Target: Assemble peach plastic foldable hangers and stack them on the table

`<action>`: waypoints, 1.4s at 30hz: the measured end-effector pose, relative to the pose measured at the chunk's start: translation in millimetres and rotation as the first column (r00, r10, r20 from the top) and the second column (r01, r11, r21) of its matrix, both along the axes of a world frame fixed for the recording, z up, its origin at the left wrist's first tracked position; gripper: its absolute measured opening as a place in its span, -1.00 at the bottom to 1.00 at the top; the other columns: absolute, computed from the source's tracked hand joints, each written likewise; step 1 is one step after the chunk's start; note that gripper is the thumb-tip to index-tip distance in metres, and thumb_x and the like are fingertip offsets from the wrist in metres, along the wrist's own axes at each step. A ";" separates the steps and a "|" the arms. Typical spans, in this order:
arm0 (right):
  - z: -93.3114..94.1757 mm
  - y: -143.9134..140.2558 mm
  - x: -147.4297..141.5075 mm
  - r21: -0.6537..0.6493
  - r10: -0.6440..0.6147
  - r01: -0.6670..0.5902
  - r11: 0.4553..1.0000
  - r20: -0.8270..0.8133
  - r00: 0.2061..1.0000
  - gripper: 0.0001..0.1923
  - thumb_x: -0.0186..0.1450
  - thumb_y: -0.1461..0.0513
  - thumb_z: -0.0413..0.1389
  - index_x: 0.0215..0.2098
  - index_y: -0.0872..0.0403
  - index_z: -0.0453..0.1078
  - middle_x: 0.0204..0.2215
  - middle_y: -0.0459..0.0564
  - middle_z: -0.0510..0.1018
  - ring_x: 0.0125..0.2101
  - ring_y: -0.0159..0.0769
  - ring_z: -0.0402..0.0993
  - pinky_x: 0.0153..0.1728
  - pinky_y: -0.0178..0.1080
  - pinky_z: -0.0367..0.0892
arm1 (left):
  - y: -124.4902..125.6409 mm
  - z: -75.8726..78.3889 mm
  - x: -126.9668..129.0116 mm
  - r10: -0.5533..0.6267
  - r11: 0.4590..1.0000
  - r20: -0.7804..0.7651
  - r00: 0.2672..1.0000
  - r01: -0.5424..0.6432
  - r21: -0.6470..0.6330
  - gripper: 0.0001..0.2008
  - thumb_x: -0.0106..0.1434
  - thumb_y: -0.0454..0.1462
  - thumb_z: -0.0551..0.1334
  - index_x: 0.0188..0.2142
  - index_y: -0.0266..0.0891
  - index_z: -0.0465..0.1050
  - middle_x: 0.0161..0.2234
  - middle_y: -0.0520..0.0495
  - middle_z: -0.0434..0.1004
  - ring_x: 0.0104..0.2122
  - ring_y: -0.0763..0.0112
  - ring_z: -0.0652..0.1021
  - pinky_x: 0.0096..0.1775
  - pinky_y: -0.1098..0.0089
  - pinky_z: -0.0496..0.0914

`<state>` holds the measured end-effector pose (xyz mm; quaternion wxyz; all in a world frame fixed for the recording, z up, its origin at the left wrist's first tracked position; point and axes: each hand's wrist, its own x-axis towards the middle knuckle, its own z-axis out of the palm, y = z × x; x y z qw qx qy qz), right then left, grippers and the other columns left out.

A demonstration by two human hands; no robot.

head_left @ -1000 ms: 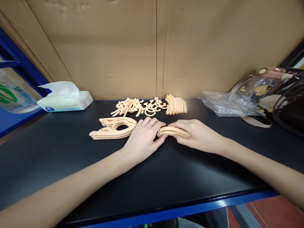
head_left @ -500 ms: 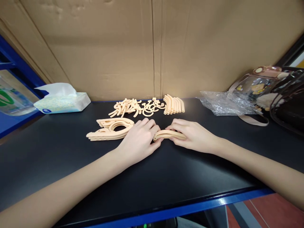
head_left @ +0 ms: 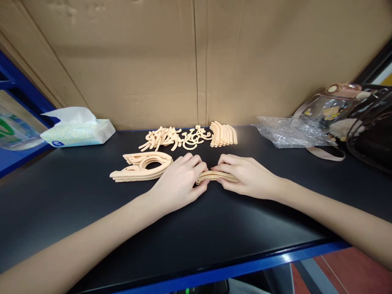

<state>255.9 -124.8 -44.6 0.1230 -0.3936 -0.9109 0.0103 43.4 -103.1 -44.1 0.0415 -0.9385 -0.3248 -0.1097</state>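
Between my two hands is a beige curved hanger arm (head_left: 218, 175), apparently more than one layer thick and held low over the black tabletop (head_left: 202, 241). My left hand (head_left: 180, 179) pinches its left end with thumb and fingers. Closed around the right part is my right hand (head_left: 245, 175), which hides that end. Left of my left hand lies a stack of beige hanger pieces (head_left: 137, 175) with a round opening. Behind my hands are a loose heap of beige curved pieces (head_left: 161, 138), several hook-shaped pieces (head_left: 196, 136) and a row of hanger arms (head_left: 223, 134).
A tissue pack (head_left: 78, 132) stands at the back left. Crumpled clear plastic (head_left: 284, 132) lies at the back right, beside a transparent container (head_left: 324, 110) and a dark bag (head_left: 373, 130). Cardboard (head_left: 137, 69) rises behind the table, whose front edge (head_left: 245, 265) is blue.
The hanger arm between my hands has tilted and dropped slightly, and my right hand has shifted a little with it. Both hands keep their grip. The whole view has moved slightly.
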 end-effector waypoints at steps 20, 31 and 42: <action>3.8 9.9 0.5 -0.009 -0.113 0.113 0.994 -0.143 0.983 -0.67 0.37 0.07 -0.02 -0.07 0.08 0.44 -0.27 -0.01 0.52 -0.27 -0.30 0.45 -0.29 -0.27 0.30 | -2.0 3.3 -0.6 -0.026 0.994 -0.039 0.999 0.030 0.104 -0.75 0.31 -0.17 0.06 -0.24 -0.28 0.42 -0.30 -0.12 0.43 -0.27 0.22 0.38 -0.23 0.24 0.26; 22.7 82.5 -35.3 0.142 -0.301 0.303 0.942 -0.038 0.953 -0.78 0.30 0.19 0.03 -0.25 0.07 0.51 -0.32 -0.01 0.57 -0.28 -0.26 0.44 -0.38 -0.29 0.16 | -4.1 3.3 -1.8 -0.051 0.997 -0.012 0.999 0.052 0.060 -0.80 0.32 -0.24 0.05 -0.27 -0.25 0.41 -0.30 -0.08 0.44 -0.28 0.27 0.37 -0.25 0.27 0.23; 5.7 122.7 -69.8 0.067 -0.397 0.402 0.913 -0.080 0.914 -0.80 0.21 0.24 0.05 -0.42 0.14 0.50 -0.37 0.11 0.60 -0.34 -0.20 0.48 -0.43 -0.26 0.15 | -4.0 4.2 -2.2 -0.052 0.996 -0.015 0.999 0.053 0.071 -0.81 0.30 -0.23 0.06 -0.29 -0.25 0.41 -0.32 -0.08 0.43 -0.31 0.27 0.37 -0.29 0.27 0.20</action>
